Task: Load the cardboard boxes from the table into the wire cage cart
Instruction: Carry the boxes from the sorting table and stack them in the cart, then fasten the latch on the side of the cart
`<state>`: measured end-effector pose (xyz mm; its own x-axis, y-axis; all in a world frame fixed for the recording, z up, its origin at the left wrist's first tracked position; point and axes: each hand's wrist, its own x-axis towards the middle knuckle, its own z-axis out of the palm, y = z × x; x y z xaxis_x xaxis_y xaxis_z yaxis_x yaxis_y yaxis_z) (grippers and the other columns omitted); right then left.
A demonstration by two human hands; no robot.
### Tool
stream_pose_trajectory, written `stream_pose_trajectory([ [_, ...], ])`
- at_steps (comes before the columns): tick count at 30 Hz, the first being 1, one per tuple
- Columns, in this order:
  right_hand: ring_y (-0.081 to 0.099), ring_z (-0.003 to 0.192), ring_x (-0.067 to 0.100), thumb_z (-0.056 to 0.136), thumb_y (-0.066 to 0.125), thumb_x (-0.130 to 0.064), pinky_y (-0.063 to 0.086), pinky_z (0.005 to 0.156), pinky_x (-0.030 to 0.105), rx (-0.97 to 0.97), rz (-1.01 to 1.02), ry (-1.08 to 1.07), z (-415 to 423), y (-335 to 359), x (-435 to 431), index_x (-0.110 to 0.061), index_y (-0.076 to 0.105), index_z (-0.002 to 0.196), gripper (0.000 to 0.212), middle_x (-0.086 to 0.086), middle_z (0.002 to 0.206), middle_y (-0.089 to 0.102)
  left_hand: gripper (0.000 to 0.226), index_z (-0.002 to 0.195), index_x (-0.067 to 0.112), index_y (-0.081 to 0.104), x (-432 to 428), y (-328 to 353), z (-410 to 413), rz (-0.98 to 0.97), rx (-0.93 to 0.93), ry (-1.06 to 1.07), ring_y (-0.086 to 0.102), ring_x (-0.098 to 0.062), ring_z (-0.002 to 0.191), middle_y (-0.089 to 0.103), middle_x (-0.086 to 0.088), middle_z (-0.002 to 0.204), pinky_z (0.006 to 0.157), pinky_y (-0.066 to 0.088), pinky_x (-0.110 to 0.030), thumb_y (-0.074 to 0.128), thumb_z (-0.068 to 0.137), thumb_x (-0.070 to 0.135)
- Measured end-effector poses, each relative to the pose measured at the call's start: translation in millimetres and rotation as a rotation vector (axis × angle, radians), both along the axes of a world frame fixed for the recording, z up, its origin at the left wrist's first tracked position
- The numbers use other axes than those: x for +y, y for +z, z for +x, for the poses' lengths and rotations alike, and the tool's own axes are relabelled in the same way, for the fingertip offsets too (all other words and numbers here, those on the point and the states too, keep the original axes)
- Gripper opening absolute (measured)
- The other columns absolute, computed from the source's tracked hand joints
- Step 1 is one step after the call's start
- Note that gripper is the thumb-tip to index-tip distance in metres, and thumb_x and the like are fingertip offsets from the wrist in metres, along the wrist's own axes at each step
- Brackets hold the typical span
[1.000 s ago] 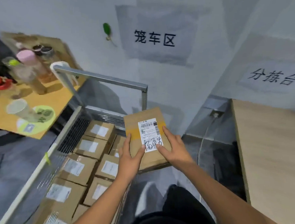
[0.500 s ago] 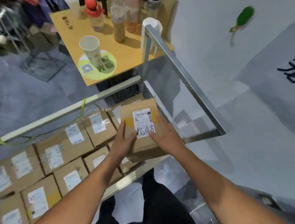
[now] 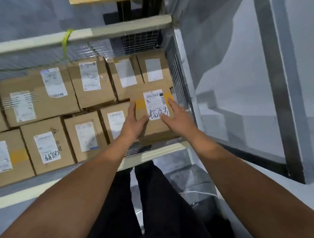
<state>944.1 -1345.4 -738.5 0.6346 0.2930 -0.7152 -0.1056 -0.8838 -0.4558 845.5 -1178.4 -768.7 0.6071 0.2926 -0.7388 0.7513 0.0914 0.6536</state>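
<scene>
— Grey floor (image 3: 22, 16) all round, and a wire cart (image 3: 121, 29) standing on it. What's inside?
— Rows of cardboard boxes (image 3: 38, 98), packed side by side, labels up.
— And the one being loaded?
— The labelled box (image 3: 154, 129) sits over the others in the near right corner. The left hand (image 3: 133, 123) and right hand (image 3: 178, 121) grip its sides, thumbs on top. I can't tell whether it rests.
</scene>
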Motion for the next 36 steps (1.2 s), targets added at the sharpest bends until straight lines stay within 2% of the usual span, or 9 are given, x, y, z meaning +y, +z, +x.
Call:
stream_pose_trajectory([
  [3, 0.017, 0.155, 0.031, 0.094, 0.062, -0.052, 0.024, 0.122, 0.054, 0.017, 0.052, -0.03, 6, -39, -9, -0.041, 0.016, 0.159, 0.081, 0.005, 0.167, 0.026, 0.088, 0.164, 0.034, 0.006, -11, -35, 3, 0.041, -0.026, -0.019, 0.056, -0.001, 0.127, 0.044, 0.011, 0.154, 0.098, 0.046, -0.018, 0.064, 0.097, 0.035],
  [6, 0.015, 0.156, 0.025, 0.095, 0.064, -0.045, 0.023, 0.123, 0.047, 0.021, 0.059, 0.002, 11, -74, -21, -0.043, 0.014, 0.159, 0.081, 0.001, 0.166, 0.026, 0.092, 0.16, 0.044, 0.002, -22, -65, 3, 0.07, 0.025, -0.051, 0.058, -0.034, 0.128, 0.048, -0.003, 0.156, 0.105, 0.05, -0.049, 0.065, 0.093, 0.043],
  [11, 0.04, 0.145, 0.024, 0.096, 0.069, -0.032, 0.026, 0.116, 0.036, 0.013, 0.039, 0.018, -4, -114, -36, -0.05, 0.008, 0.158, 0.089, 0.0, 0.165, 0.03, 0.095, 0.164, 0.021, 0.011, -37, -99, -16, 0.26, -0.096, -0.204, 0.039, -0.024, 0.144, 0.036, -0.007, 0.163, 0.111, 0.031, -0.026, 0.073, 0.093, 0.028],
  [15, 0.055, 0.131, 0.027, 0.093, 0.072, -0.02, 0.041, 0.11, 0.042, -0.012, -0.006, 0.05, -2, -133, -31, -0.051, 0.001, 0.157, 0.101, 0.006, 0.162, 0.034, 0.088, 0.161, 0.028, 0.022, -36, -125, -22, 0.506, -0.058, -0.34, 0.043, -0.037, 0.137, 0.049, -0.018, 0.147, 0.109, 0.041, -0.048, 0.07, 0.091, 0.051],
  [19, 0.056, 0.129, 0.029, 0.09, 0.075, -0.019, 0.045, 0.111, 0.046, 0.01, -0.038, 0.092, 8, -156, -27, -0.052, 0.001, 0.156, 0.105, 0.009, 0.157, 0.037, 0.091, 0.16, 0.033, 0.014, -26, -159, -24, 0.658, -0.017, -0.53, 0.02, -0.034, 0.149, 0.042, -0.016, 0.152, 0.109, 0.029, -0.056, 0.061, 0.089, 0.066],
  [24, 0.051, 0.132, 0.033, 0.086, 0.079, -0.017, 0.042, 0.109, 0.048, -0.012, -0.087, 0.191, 8, -180, -23, -0.058, -0.012, 0.152, 0.12, 0.012, 0.158, 0.022, 0.092, 0.159, 0.034, 0.01, -24, -187, -30, 0.827, -0.042, -0.651, 0.018, -0.029, 0.149, 0.035, -0.007, 0.16, 0.109, 0.023, -0.055, 0.049, 0.087, 0.077],
  [28, 0.039, 0.142, 0.038, 0.091, 0.074, -0.027, 0.036, 0.114, 0.052, -0.055, -0.148, 0.213, 3, -157, -16, -0.05, -0.009, 0.156, 0.108, 0.016, 0.161, 0.018, 0.081, 0.153, 0.029, 0.035, -13, -153, -19, 0.778, -0.064, -0.566, 0.024, -0.028, 0.146, 0.027, -0.01, 0.161, 0.11, 0.024, -0.053, 0.066, 0.086, 0.062],
  [31, 0.022, 0.15, 0.036, 0.096, 0.063, -0.04, 0.028, 0.12, 0.051, -0.167, -0.149, 0.218, 0, -117, 18, -0.041, 0.006, 0.16, 0.086, 0.012, 0.164, 0.018, 0.065, 0.15, 0.025, 0.046, 23, -107, -9, 0.778, -0.061, -0.406, 0.026, -0.026, 0.147, 0.034, -0.007, 0.16, 0.115, 0.02, -0.048, 0.061, 0.093, 0.053],
  [36, 0.014, 0.154, 0.025, 0.098, 0.054, -0.049, 0.021, 0.124, 0.046, -0.288, 0.163, 0.321, 9, -36, 142, -0.035, 0.023, 0.159, 0.07, 0.006, 0.166, 0.023, 0.047, 0.134, 0.018, 0.061, 136, -24, -12, 0.91, -0.191, -0.053, 0.043, -0.025, 0.136, 0.053, -0.006, 0.143, 0.11, 0.028, -0.042, 0.058, 0.093, 0.041],
])
